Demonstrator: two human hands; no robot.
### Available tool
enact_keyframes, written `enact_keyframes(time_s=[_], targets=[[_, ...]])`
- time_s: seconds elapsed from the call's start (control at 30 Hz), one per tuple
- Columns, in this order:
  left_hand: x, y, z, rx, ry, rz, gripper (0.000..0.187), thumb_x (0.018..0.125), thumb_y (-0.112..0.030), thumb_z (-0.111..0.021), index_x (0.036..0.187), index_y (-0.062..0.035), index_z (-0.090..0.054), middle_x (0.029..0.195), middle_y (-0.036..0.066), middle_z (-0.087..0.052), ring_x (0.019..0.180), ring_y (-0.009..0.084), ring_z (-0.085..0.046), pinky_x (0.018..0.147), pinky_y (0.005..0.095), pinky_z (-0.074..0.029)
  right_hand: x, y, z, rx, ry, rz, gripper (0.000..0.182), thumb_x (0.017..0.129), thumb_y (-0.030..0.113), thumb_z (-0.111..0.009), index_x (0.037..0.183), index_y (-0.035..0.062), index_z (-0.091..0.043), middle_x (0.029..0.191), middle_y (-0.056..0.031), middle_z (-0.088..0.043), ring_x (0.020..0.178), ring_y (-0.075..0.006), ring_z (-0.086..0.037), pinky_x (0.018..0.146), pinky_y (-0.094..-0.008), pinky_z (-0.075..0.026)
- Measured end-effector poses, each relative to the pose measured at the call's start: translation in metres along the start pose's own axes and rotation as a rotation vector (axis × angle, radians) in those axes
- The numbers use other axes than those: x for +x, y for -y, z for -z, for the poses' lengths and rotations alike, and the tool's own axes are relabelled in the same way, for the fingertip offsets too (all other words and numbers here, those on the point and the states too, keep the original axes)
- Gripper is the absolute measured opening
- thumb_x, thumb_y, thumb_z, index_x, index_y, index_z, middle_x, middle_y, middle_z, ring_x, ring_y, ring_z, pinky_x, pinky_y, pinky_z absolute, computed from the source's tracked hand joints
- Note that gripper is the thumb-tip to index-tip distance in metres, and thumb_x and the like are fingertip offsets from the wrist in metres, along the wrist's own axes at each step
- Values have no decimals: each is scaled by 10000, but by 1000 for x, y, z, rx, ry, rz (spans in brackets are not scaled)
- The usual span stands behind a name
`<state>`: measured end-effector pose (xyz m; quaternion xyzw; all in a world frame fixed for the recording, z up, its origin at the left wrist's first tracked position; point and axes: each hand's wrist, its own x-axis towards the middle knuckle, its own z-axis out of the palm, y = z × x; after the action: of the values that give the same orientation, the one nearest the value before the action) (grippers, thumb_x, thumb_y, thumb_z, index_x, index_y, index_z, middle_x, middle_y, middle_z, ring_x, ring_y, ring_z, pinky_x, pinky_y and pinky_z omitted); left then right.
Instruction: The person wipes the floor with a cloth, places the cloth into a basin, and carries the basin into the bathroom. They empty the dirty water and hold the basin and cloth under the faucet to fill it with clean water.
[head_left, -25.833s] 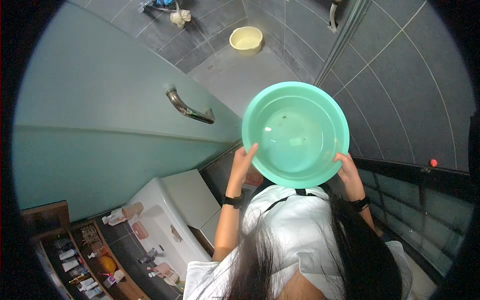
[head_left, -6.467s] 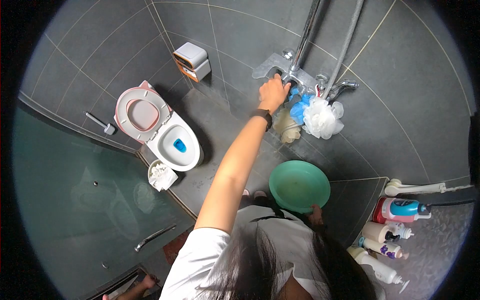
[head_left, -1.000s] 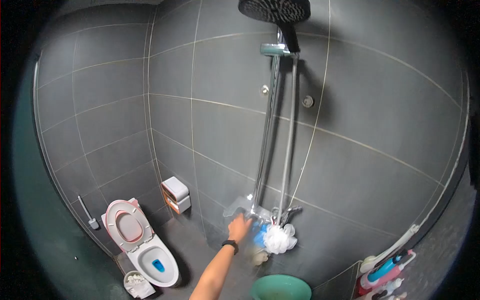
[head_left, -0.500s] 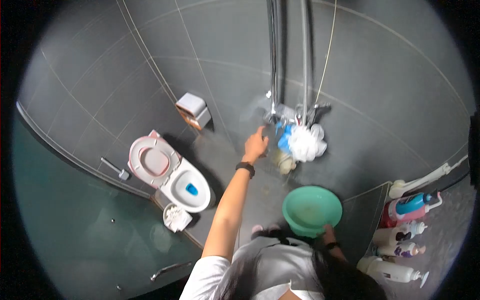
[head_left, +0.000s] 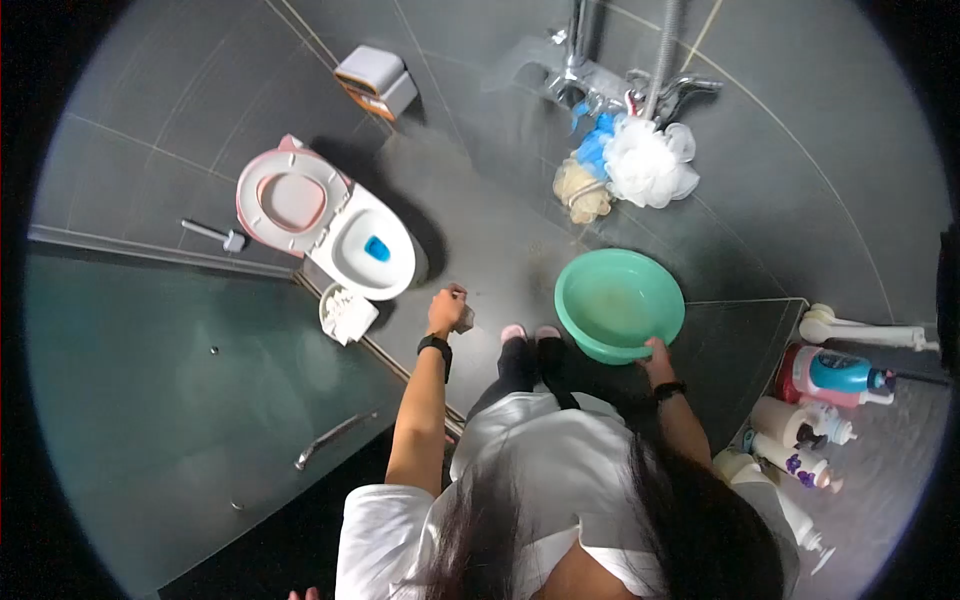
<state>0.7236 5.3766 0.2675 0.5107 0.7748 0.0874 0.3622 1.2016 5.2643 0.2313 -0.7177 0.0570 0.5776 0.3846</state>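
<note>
My left hand (head_left: 449, 311), with a dark band at the wrist, is over the grey floor to the right of the toilet bowl. Its fingers are curled, and a small greyish thing beside them is too unclear to name. On the right, my right hand (head_left: 656, 362) grips the near rim of a round green basin (head_left: 574, 322), thumb over the edge. The basin holds shallow, slightly cloudy liquid. Beyond it, a white bath puff (head_left: 648, 163), a blue one (head_left: 594, 148) and a beige one (head_left: 580, 192) hang below the chrome shower tap (head_left: 595, 85).
The toilet (head_left: 353, 240) stands open at left, beside a small bin (head_left: 329, 322) of white paper. A glass door (head_left: 200, 400) borders the left side. Several bottles (head_left: 840, 373) line the right ledge. Fingertips (head_left: 305, 594) of another hand show at the bottom left edge.
My left hand has drawn back from near the tap, down and left, and its fingers have curled. The view has tilted down. My right hand stays on the basin rim.
</note>
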Motion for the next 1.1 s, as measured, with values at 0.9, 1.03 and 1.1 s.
enact_keyframes(time_s=[0.9,1.03,1.1], targets=[[2,136,-145,-379,90,362,190,858,-173,-545,994,-70,-630,787,144,-662,768,332,-649,692,412,-500,315,-84,-267,-382,72,110,473,905,267,-566,1283,15,-435,1305,-116,-432,1147,-261,-466,881,-432,-459],[19,135,-148,-393,124,378,190,851,-172,-551,999,-83,-629,824,144,-667,797,333,-650,715,411,-500,320,-82,-291,-429,111,169,447,896,256,-584,1258,24,-461,1285,-112,-448,1134,-257,-473,873,-433,-477],[26,141,-158,-399,145,388,184,848,-164,-553,996,-86,-629,839,143,-667,805,325,-650,718,407,-500,337,-81,-301,-366,105,129,450,886,254,-600,1246,21,-465,1267,-111,-456,1130,-269,-469,877,-457,-475]])
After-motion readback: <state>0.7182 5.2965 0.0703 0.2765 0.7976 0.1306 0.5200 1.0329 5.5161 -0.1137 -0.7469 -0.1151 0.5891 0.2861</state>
